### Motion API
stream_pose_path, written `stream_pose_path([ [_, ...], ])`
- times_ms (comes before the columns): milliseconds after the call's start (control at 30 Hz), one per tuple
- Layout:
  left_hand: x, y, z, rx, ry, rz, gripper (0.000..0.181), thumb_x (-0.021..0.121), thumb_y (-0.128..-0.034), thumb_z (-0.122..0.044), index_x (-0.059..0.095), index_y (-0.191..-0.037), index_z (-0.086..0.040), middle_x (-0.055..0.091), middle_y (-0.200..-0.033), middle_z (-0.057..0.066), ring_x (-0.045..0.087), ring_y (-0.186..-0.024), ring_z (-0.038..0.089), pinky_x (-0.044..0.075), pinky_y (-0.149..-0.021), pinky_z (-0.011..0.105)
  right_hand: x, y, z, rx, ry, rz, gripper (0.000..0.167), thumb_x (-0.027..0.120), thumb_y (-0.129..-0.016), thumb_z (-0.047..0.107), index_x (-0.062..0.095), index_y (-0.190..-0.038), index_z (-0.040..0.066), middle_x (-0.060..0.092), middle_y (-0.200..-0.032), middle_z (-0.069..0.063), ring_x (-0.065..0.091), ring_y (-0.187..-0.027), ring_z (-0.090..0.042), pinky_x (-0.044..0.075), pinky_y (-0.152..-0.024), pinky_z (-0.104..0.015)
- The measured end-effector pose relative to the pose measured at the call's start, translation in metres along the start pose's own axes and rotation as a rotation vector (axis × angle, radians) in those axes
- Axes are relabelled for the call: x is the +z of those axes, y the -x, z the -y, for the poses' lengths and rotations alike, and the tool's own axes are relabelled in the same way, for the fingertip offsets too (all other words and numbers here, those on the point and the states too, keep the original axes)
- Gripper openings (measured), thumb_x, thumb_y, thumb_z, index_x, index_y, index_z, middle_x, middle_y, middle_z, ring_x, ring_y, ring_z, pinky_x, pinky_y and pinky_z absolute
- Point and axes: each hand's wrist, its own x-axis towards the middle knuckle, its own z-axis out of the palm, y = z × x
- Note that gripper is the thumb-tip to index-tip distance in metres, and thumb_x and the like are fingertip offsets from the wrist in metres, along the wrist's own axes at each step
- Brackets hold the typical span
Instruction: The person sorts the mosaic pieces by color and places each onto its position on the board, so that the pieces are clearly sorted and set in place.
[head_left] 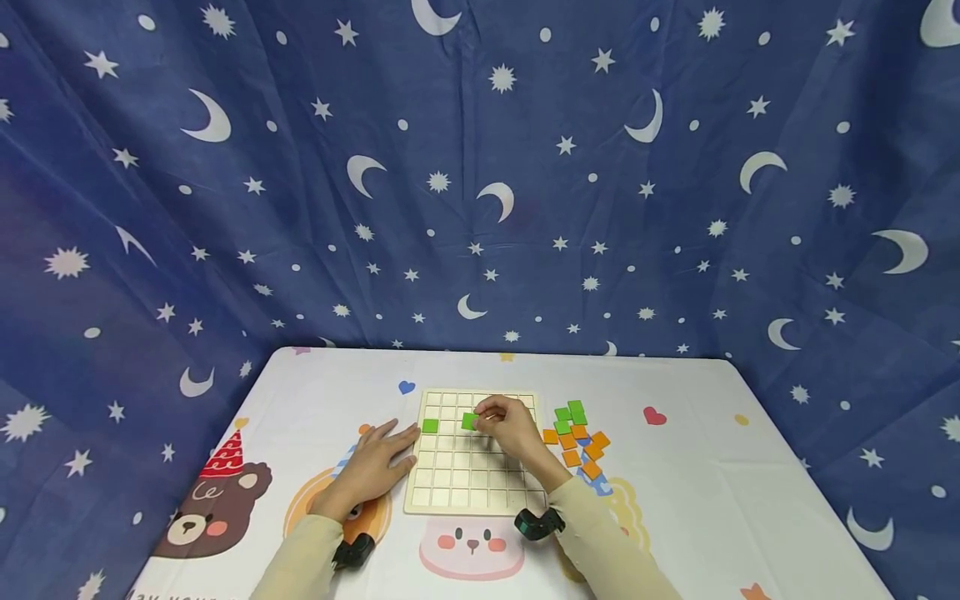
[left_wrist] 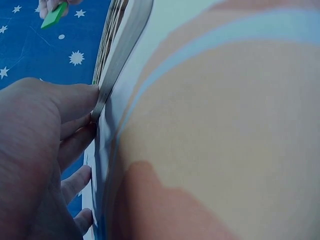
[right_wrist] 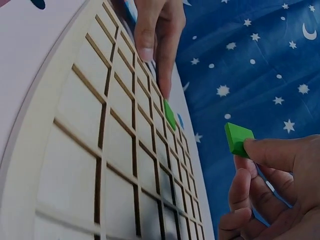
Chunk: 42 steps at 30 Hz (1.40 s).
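A pale wooden grid board (head_left: pixel 452 478) lies on the table, with one green tile (head_left: pixel 430 426) in a cell near its left edge. Above the board, the right hand (head_left: pixel 510 427) pinches another green tile (head_left: pixel 469 421) between thumb and fingers; the right wrist view shows this tile (right_wrist: pixel 239 139) held clear of the grid (right_wrist: pixel 120 125). The left hand (head_left: pixel 377 461) rests at the board's left edge, fingers spread. In the left wrist view, the thumb and fingers of the left hand (left_wrist: pixel 55 135) touch the board's side (left_wrist: pixel 122 50).
Right of the board lie loose green tiles (head_left: pixel 576 407) and several orange tiles (head_left: pixel 572 458), some touching or overlapping. The white tablecloth (head_left: pixel 690 500) carries printed animals and hearts. A blue curtain (head_left: pixel 480 208) with moons and stars stands behind the table.
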Motion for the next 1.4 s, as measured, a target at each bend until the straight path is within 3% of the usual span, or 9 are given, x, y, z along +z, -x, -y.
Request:
stream_pose_path([
  [300, 0.000, 0.001, 0.000, 0.016, 0.005, -0.022, 0.048, 0.062, -0.0964, -0.026, 0.055, -0.141, -0.010, 0.052, -0.148, 0.006, 0.033, -0.145, 0.040, 0.018, -0.118, 0.065, 0.017, -0.011, 0.001, 0.021, 0.036, 0.000, 0.008, 0.072, -0.088, 0.011, 0.070, -0.096, 0.012, 0.069, -0.088, -0.002, 0.063, -0.079, -0.027, 0.050, -0.062, -0.025],
  [500, -0.001, 0.001, 0.000, -0.013, 0.010, 0.011, 0.049, 0.060, -0.0974, -0.029, 0.052, -0.143, -0.013, 0.049, -0.151, 0.003, 0.030, -0.147, 0.037, 0.015, -0.120, 0.063, 0.029, -0.016, 0.000, 0.031, 0.077, -0.023, 0.005, 0.073, -0.088, 0.012, 0.071, -0.093, 0.012, 0.070, -0.086, -0.002, 0.060, -0.073, -0.016, 0.049, -0.062, -0.025],
  [600, -0.001, 0.002, 0.000, -0.004, 0.005, 0.000, 0.049, 0.061, -0.0968, -0.027, 0.054, -0.142, -0.011, 0.051, -0.149, 0.004, 0.032, -0.146, 0.038, 0.017, -0.119, 0.064, 0.034, -0.018, 0.001, 0.022, 0.095, -0.039, 0.005, 0.073, -0.087, 0.010, 0.072, -0.092, 0.011, 0.070, -0.085, -0.002, 0.058, -0.070, -0.013, 0.049, -0.061, -0.025],
  [833, -0.001, 0.000, 0.001, -0.006, 0.002, 0.004, 0.049, 0.061, -0.0970, -0.028, 0.053, -0.142, -0.012, 0.050, -0.150, 0.003, 0.031, -0.147, 0.037, 0.016, -0.120, 0.063, 0.042, -0.024, -0.002, -0.028, 0.164, -0.058, 0.004, 0.073, -0.087, 0.010, 0.073, -0.090, 0.011, 0.071, -0.083, -0.001, 0.060, -0.070, -0.010, 0.051, -0.061, -0.025],
  [1200, 0.000, 0.001, 0.002, 0.011, 0.006, -0.015, 0.049, 0.063, -0.0959, -0.026, 0.054, -0.142, -0.011, 0.051, -0.149, 0.004, 0.033, -0.146, 0.038, 0.017, -0.118, 0.065, 0.047, -0.029, -0.009, -0.035, 0.243, -0.088, 0.003, 0.073, -0.087, 0.009, 0.073, -0.090, 0.010, 0.070, -0.080, 0.001, 0.060, -0.070, -0.008, 0.051, -0.068, -0.027],
  [1400, -0.001, 0.000, 0.002, 0.002, 0.009, 0.014, 0.050, 0.061, -0.0971, -0.029, 0.052, -0.144, -0.013, 0.048, -0.151, 0.003, 0.030, -0.148, 0.037, 0.014, -0.120, 0.063, 0.049, -0.030, -0.012, -0.044, 0.293, -0.101, 0.006, 0.075, -0.085, 0.010, 0.075, -0.088, 0.015, 0.070, -0.079, 0.004, 0.060, -0.070, -0.006, 0.051, -0.069, -0.025],
])
